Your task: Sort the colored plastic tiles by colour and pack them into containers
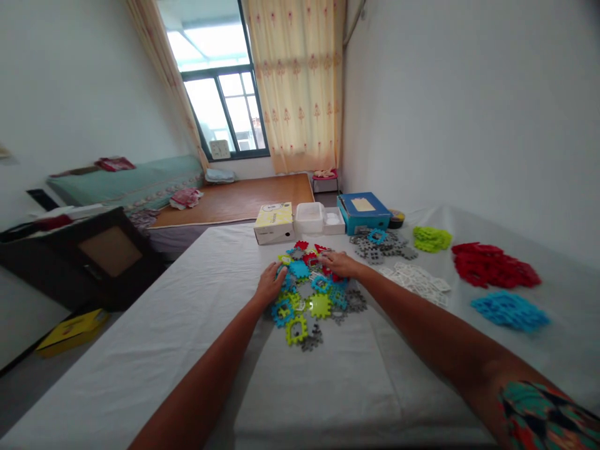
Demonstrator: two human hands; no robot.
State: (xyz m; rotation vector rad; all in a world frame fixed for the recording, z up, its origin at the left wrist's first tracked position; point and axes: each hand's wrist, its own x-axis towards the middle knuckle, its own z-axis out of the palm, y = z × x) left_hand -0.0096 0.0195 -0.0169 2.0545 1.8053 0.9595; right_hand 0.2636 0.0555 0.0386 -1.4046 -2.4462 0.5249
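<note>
Resting our left hand (270, 284) with fingers spread flat on the pile of plastic tiles (320, 305) mid-way across the tabletop (187, 325), we should pick single pieces cleanly with the right hand (341, 264), whose grip we cannot tell.

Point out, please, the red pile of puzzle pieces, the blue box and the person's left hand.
red pile of puzzle pieces (494, 265): head view, middle of the heap.
blue box (370, 222): head view, its front wall.
left hand (269, 284): head view, back of the hand.
</note>
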